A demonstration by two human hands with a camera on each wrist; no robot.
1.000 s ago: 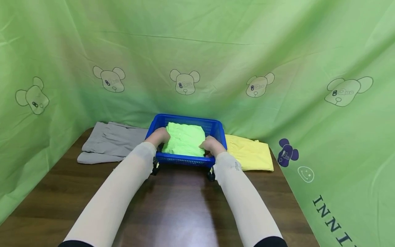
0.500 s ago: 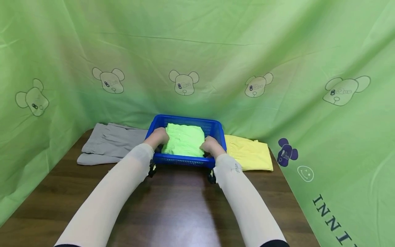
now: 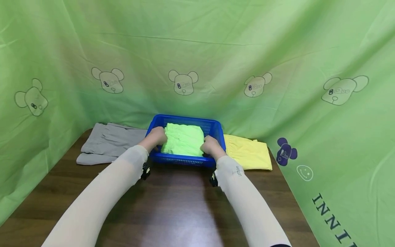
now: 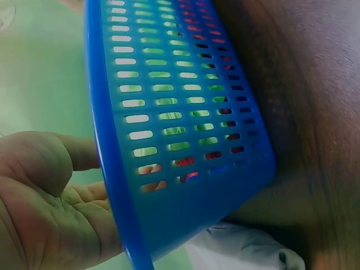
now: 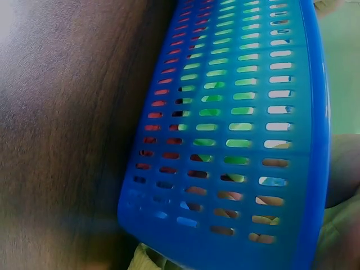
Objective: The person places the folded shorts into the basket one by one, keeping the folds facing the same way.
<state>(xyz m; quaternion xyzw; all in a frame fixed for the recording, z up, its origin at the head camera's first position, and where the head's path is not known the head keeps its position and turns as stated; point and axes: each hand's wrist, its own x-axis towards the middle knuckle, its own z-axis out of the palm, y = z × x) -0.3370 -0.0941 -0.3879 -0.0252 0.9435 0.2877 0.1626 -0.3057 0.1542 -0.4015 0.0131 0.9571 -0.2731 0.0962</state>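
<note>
A folded neon-green garment (image 3: 184, 139), with what looks like a gathered edge, lies in a blue slotted plastic basket (image 3: 185, 160). Through the slots in the wrist views, something red (image 4: 185, 162) shows low inside, beneath the green. My left hand (image 3: 158, 136) is over the basket's left side, a little apart from the garment. In the left wrist view its palm (image 4: 39, 208) and loosely extended fingers show behind the rim. My right hand (image 3: 213, 146) reaches in at the garment's right edge. Parts of its fingers (image 5: 270, 200) show through the slots; their tips are mostly hidden.
A folded grey garment (image 3: 114, 142) lies left of the basket, and a folded yellow garment (image 3: 248, 152) lies to its right. All stand on a dark wooden table (image 3: 182, 199). A green printed curtain (image 3: 216, 41) hangs behind and along both sides.
My left hand has drawn slightly left, away from the green garment. My right hand has shifted only a little. The garment and basket stay in place.
</note>
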